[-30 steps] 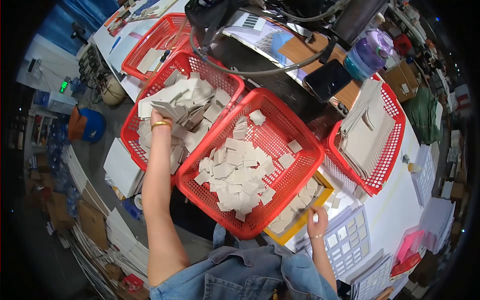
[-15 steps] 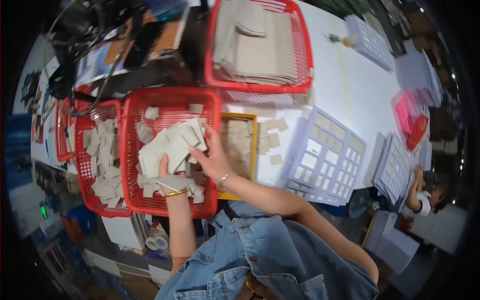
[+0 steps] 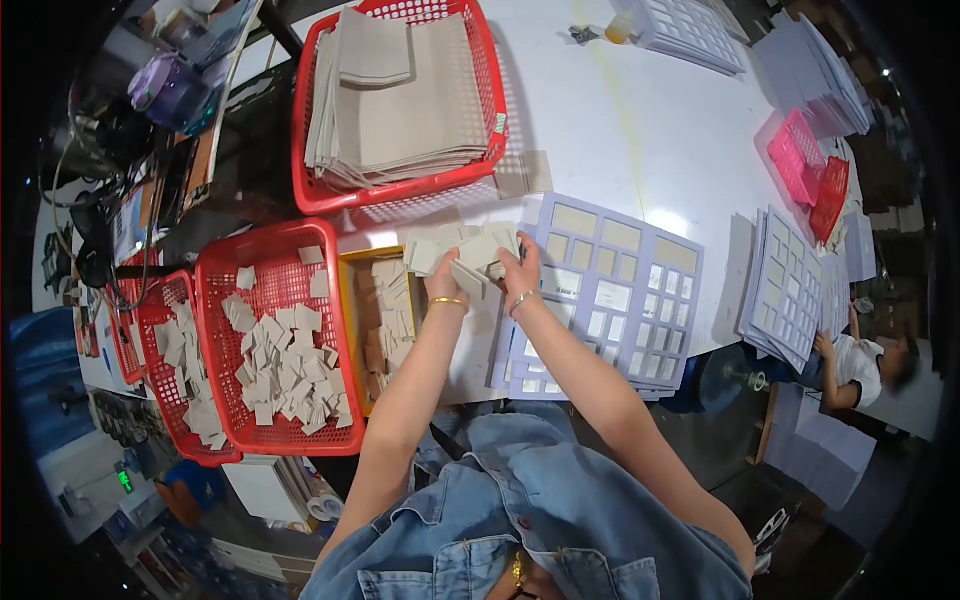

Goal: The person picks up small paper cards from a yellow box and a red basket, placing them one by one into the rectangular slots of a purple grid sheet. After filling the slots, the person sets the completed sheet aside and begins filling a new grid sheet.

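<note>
Cardboard squares (image 3: 470, 248), a loose fanned bunch, were held above the near part of the white table (image 3: 620, 130), between the yellow tray (image 3: 347, 300) and the lavender grid frames (image 3: 610, 290). Both hands were clamped on the bunch: the left hand (image 3: 443, 283) gripped its near left edge, the right hand (image 3: 520, 268) its right end. More squares lay in the yellow tray and in the red basket (image 3: 215, 290) left of it. Toward the far edge, another red basket (image 3: 400, 195) held stacked grey sheets (image 3: 400, 100).
</note>
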Demonstrator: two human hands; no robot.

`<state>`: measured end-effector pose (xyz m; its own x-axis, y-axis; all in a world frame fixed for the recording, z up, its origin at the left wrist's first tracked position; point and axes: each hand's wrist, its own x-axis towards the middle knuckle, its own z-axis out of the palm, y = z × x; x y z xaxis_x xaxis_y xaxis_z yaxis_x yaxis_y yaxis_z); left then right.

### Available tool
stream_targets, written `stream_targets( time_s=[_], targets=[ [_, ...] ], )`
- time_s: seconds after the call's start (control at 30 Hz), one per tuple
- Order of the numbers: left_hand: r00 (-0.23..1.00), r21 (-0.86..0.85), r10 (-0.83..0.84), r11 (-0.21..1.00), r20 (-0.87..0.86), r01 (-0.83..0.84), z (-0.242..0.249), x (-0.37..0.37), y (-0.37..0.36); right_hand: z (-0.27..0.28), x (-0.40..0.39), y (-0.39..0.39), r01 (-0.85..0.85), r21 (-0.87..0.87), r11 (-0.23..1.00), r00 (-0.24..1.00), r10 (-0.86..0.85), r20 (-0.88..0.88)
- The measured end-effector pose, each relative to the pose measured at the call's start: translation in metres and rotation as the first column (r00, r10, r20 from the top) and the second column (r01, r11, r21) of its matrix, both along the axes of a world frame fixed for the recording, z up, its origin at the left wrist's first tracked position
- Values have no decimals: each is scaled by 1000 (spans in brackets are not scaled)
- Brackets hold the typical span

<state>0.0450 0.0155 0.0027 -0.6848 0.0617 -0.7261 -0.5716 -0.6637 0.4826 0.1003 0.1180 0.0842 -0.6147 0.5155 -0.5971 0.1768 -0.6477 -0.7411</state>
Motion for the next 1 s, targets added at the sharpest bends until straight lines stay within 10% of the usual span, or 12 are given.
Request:
stream_targets(
  time_s=[0.17, 0.27, 0.5, 0.6, 0.83, 0.93, 1.0],
  targets=[
    [993, -71, -109, 992, -38, 106, -62, -57, 7, -74, -42, 33, -187, 38, 982, 976, 182, 120],
    [986, -477, -139, 875, -87, 81, -47, -69, 22, -116, -55, 41, -234, 201, 951, 958, 190, 216],
    [973, -286, -122, 956, -196, 62, -71, -87, 33, -112, -75, 54, -272, 503, 820, 961, 261, 94],
    [973, -132, -223, 968, -66, 213, -78, -99, 32, -113, -84, 67, -411, 506, 758, 905, 273, 327],
    [905, -442, -422, 822, -47, 360, -75, -71, 44, -103, -56, 63, -156, 342, 927, 977, 94, 191],
    [740, -259, -664, 700, 105, 665, -65, -70, 43, -105, -44, 58, -273, 808, 523, 956, 240, 168],
    [701, -161, -709, 684, 79, 711, -55, -66, 45, -98, -44, 68, -396, 829, 396, 905, 323, 278]
  ],
)
